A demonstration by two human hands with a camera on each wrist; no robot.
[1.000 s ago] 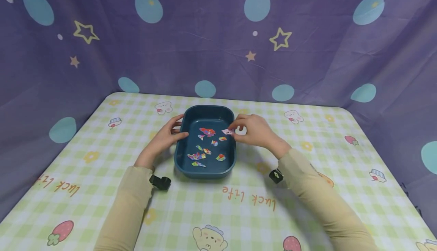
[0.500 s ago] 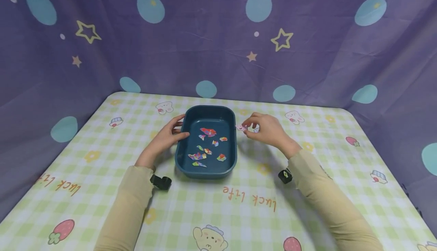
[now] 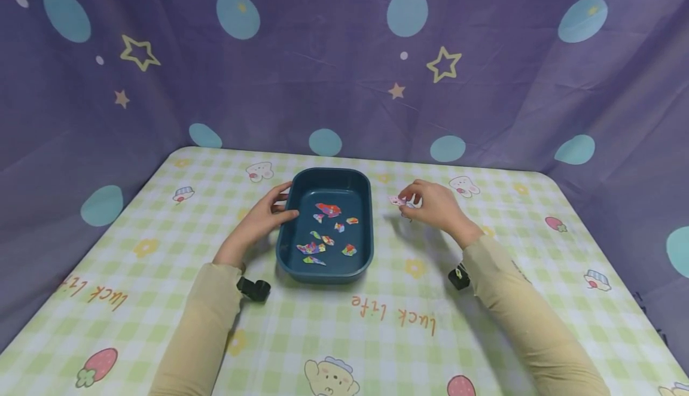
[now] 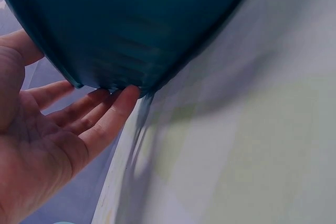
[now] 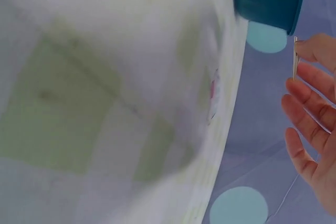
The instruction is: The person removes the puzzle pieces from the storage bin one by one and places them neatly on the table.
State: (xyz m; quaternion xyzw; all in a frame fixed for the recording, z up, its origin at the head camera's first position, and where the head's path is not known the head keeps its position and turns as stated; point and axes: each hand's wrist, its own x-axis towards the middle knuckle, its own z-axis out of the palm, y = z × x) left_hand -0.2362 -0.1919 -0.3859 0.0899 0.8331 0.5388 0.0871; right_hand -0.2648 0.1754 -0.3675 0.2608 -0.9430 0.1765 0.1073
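A dark teal rectangular tub stands on the table, with several small, irregular, brightly patterned flat pieces scattered over its floor. My left hand holds the tub's left side, thumb over the rim. In the left wrist view, its fingertips touch the outer wall. To the right of the tub, above the cloth, my right hand pinches a small flat pink piece between thumb and fingers. Seen edge-on in the right wrist view, that piece looks thin and pale; the other fingers are spread loosely.
A green-and-white checked tablecloth with printed cartoons and lettering covers the table. Behind it hangs a purple curtain with stars and blue ovals. A black camera mount is on each wrist.
My right hand has carried the pink piece from over the tub's right rim out to the right, beyond the tub. The left hand and the tub stay where they were.
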